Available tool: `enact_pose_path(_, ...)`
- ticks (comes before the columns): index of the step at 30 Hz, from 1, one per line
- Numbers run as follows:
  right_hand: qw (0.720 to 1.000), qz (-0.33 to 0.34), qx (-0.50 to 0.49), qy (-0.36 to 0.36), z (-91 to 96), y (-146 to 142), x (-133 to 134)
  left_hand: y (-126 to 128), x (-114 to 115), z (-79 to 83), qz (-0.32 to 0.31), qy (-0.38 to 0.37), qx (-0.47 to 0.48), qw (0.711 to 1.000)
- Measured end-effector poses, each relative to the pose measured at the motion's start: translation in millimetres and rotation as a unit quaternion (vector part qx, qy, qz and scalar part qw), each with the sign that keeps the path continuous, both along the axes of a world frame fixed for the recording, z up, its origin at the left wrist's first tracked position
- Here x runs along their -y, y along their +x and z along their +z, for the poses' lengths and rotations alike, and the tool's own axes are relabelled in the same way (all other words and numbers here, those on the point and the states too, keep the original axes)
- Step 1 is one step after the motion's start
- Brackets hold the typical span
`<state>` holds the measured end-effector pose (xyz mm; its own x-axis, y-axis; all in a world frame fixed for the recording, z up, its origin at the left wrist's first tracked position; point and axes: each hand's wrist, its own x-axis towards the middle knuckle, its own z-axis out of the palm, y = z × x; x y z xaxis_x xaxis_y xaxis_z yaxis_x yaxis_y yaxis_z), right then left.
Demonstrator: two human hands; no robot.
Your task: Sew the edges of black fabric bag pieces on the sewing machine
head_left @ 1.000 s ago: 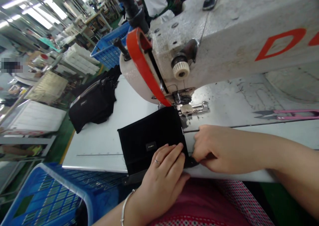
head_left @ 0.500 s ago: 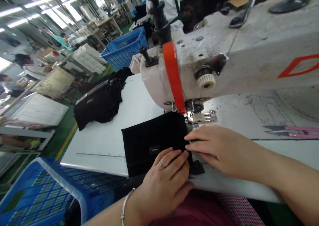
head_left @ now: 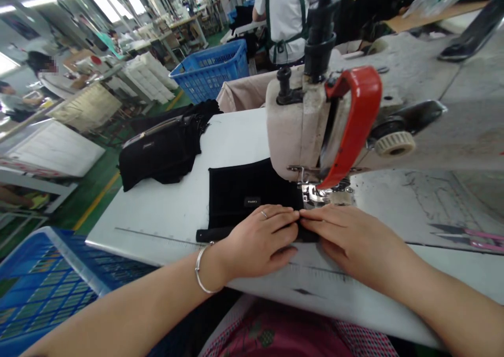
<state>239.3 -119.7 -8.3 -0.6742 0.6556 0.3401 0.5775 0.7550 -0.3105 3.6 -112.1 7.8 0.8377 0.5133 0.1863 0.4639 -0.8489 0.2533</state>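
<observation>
Black fabric (head_left: 230,184), under left grip (head_left: 262,239), right grip (head_left: 350,239)

A slim, silvery ring (head_left: 264,214) circles one finger of the left hand (head_left: 262,239), and a thin silvery bracelet (head_left: 197,268) with small raised beads rings that wrist. The deep-pink garment (head_left: 305,341) has a greenish printed motif (head_left: 267,337) and finely checked side panels (head_left: 368,338).
</observation>
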Motion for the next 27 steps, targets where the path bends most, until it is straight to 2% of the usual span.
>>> enact_pose_path(9, 0.991, -0.114, 0.064, -0.042, -1.2, -3.4, -5.7, 3.0, -41.3, -9.6, -0.015, 0.035, 0.040, 0.998)
enact_pose_path(14, 0.983, -0.154, 0.090, -0.032, -0.2, -7.0, -7.9, 6.8, -51.2, -13.8, -0.014, 0.060, 0.052, 0.997)
enact_pose_path(18, 0.986, -0.152, 0.065, -0.022, -1.1, -6.0, -6.7, 0.8, -56.4, -14.8, -0.017, 0.046, 0.046, 0.998)
enact_pose_path(22, 0.985, -0.168, -0.013, 0.040, 1.7, 0.7, -10.6, -10.2, -65.2, -12.4, -0.015, 0.025, 0.072, 0.997)
enact_pose_path(24, 0.980, -0.194, -0.003, 0.053, 3.5, 3.9, -14.8, -12.3, -66.9, -11.6, -0.008, 0.002, 0.097, 0.995)
enact_pose_path(27, 0.972, -0.223, 0.063, 0.049, 4.4, 6.8, -19.9, -7.8, -61.6, -12.7, 0.007, -0.026, 0.122, 0.992)
